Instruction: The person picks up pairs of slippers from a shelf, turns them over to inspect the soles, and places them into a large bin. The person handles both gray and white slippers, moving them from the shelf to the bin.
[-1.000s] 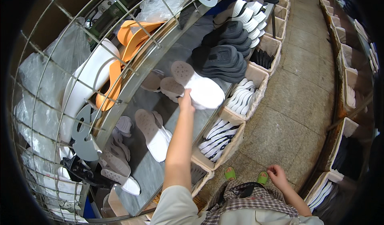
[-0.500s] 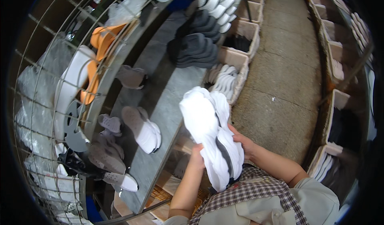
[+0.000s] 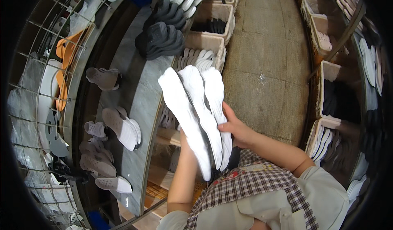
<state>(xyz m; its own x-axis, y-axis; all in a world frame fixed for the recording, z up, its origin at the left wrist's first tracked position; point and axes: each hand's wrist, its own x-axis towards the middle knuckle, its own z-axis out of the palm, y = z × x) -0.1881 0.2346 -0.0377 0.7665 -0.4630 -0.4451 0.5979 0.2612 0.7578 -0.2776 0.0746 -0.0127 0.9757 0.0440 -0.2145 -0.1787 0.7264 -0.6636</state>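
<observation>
Three white shoe soles stand side by side in front of my chest, fanned a little apart with dark gaps between them. My right hand closes around the rightmost sole, thumb over its edge. Behind the leftmost sole is my left hand, gripping the group from the left; its fingers are mostly hidden. To the left, a grey worktable carries a small stack of white soles with pale grey undersides. Farther along the same table lies a pile of dark grey soles.
Wire mesh runs along the far left beside orange templates. Lined bins of soles line the table's right side. A concrete aisle separates them from more bins and a rack of soles at right.
The soles have spread from an overlapping bundle into three upright, separate pieces. My view has shifted to the right, so the table and bins appear farther left.
</observation>
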